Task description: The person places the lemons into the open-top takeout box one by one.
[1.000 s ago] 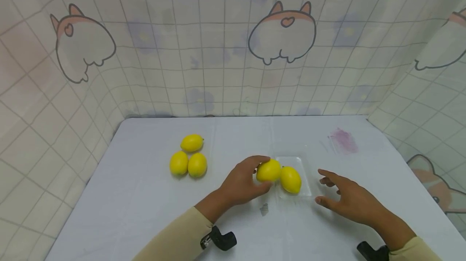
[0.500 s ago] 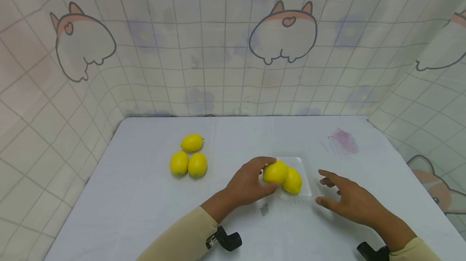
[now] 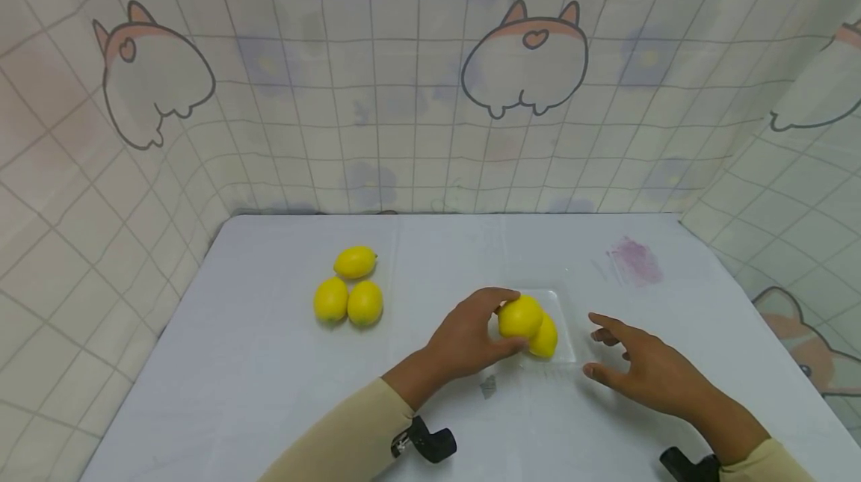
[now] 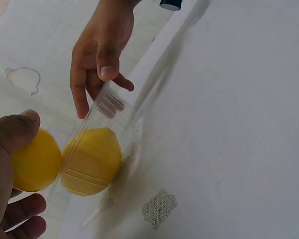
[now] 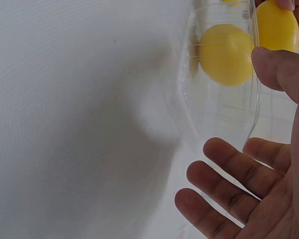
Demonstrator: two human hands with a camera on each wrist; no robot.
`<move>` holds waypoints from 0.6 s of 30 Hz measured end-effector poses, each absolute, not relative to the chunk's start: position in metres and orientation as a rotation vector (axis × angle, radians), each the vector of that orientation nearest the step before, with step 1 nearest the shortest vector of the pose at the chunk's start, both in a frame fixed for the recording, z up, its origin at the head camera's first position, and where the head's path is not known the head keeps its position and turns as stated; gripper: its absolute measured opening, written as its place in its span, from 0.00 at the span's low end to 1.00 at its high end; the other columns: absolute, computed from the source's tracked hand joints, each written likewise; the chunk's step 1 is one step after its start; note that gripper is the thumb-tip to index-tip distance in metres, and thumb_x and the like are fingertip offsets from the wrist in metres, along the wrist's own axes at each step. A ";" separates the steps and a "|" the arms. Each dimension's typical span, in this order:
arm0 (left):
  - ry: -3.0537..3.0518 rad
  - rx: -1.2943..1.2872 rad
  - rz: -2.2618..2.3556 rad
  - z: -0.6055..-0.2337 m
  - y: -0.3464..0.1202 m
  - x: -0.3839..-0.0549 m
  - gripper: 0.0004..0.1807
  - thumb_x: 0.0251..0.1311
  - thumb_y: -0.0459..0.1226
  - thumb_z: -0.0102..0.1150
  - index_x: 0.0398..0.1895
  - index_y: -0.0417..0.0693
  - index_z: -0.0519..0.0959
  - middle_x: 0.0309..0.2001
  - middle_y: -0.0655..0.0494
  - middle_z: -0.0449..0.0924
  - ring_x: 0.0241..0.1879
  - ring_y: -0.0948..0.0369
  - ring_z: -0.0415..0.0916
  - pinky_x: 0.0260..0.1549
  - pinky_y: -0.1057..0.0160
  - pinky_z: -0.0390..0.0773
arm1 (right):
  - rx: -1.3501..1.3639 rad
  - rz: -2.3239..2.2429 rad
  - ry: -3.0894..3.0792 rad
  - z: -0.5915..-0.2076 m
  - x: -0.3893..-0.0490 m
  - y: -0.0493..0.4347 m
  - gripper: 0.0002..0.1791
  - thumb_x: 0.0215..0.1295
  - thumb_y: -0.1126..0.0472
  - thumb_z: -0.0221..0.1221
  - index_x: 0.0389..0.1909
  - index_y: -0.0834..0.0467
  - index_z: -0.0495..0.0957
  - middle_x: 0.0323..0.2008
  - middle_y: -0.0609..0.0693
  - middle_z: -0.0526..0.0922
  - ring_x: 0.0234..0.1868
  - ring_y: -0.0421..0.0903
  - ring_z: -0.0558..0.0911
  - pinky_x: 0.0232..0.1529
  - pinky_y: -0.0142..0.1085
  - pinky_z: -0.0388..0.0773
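Observation:
My left hand (image 3: 468, 338) grips a yellow lemon (image 3: 519, 316) between thumb and fingers, over the left part of a clear plastic tray (image 3: 565, 347). Inside the tray lies a second lemon (image 3: 545, 340), partly hidden behind the held one in the head view. From the left wrist, the held lemon (image 4: 37, 162) shows at rim height, with the other lemon (image 4: 92, 162) seen through the tray wall. My right hand (image 3: 655, 371) hovers just right of the tray, fingers relaxed and apart, holding nothing; the right wrist view shows its spread fingers (image 5: 224, 196) beside the tray wall.
Three more lemons (image 3: 365, 304) sit clustered on the left of the white table (image 3: 255, 392). A pinkish stain (image 3: 635, 259) marks the cloth at the back right, and a small grey patch (image 3: 488, 386) lies before the tray. A patterned curtain (image 3: 403, 93) surrounds the table.
My left hand has carried its lemon to the right, from the tray's left edge to over the tray, covering more of the lemon inside. My right hand has stayed in place.

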State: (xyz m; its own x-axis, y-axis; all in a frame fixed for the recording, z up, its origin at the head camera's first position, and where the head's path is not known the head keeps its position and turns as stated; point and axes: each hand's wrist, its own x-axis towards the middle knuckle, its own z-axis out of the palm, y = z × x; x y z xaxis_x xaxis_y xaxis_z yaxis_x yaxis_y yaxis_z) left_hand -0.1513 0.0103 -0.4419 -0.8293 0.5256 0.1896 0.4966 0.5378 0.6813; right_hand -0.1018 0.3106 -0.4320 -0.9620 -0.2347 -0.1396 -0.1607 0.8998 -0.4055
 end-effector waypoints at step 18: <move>2.793 0.976 1.107 -0.446 0.020 -0.149 0.37 0.55 0.57 0.75 0.65 0.53 0.75 0.64 0.62 0.76 0.66 0.62 0.70 0.67 0.62 0.68 | -0.324 -0.606 2.878 -0.431 -0.102 0.310 0.49 0.61 0.32 0.66 0.75 0.56 0.64 0.56 0.53 0.83 0.48 0.55 0.83 0.46 0.58 0.82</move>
